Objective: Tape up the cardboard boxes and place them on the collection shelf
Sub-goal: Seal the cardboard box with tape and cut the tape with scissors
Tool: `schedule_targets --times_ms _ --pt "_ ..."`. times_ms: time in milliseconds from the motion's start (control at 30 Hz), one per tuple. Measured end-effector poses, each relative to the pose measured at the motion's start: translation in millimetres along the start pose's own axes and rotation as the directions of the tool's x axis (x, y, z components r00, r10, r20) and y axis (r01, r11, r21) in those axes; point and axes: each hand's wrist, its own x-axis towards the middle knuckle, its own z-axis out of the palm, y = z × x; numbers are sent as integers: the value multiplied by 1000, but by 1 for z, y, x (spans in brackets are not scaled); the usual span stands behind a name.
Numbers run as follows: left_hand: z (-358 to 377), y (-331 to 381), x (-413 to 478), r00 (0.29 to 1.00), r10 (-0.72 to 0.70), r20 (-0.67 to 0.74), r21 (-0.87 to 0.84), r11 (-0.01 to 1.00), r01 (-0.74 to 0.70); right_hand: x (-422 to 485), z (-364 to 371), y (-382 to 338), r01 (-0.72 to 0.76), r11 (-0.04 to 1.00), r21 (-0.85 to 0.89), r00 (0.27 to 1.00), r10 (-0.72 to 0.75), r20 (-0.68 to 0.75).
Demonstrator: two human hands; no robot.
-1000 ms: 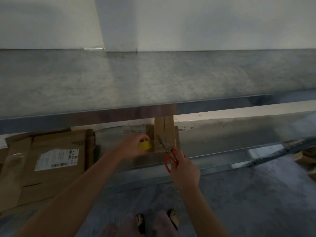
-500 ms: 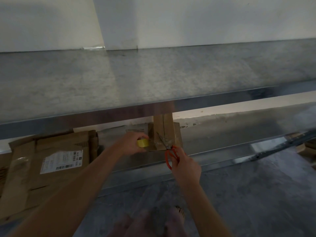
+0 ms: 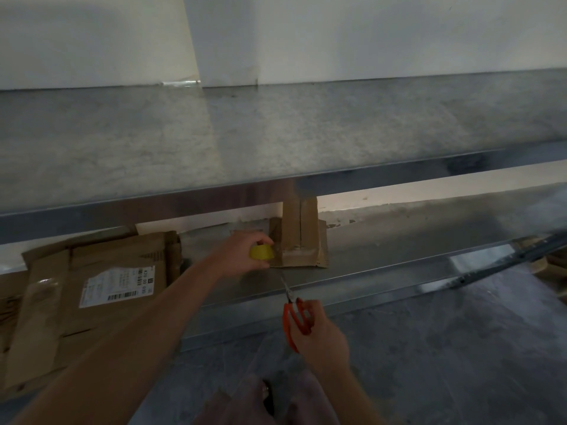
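Note:
A small cardboard box (image 3: pixel 302 237) stands on the lower metal shelf (image 3: pixel 383 256), its top hidden by the shelf above. Tape runs across its lower front. My left hand (image 3: pixel 242 254) grips a yellow tape roll (image 3: pixel 261 252) against the box's left side. My right hand (image 3: pixel 319 332) holds orange-handled scissors (image 3: pixel 293 311) below and in front of the box, blades pointing up towards it but apart from it.
A large flattened cardboard box with a white label (image 3: pixel 116 285) leans at the left of the lower shelf. The upper metal shelf (image 3: pixel 276 133) spans the view above. More cardboard lies at the far right edge (image 3: pixel 552 265). My feet show on the grey floor (image 3: pixel 429 348).
My right hand has drawn the scissors back and down, away from the box's front. My left hand keeps the tape roll at the box's left side.

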Motion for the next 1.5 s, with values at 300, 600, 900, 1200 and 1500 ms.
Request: schedule_targets --times_ms 300,600,900,1200,1500 --pt "-4 2 -1 1000 5 11 25 1000 -5 20 3 -19 -96 949 301 992 66 106" --pt "-2 0 0 999 9 31 31 999 -10 34 11 -21 -116 920 375 991 82 105" --pt "-1 0 1 999 3 41 45 999 -5 35 11 -22 -95 921 378 995 76 64" --pt "-5 1 2 999 -20 28 15 1000 20 36 -3 -7 -32 999 27 999 32 0" --pt "-1 3 2 999 -33 -6 17 999 33 27 -62 39 205 960 -188 887 -264 -380"
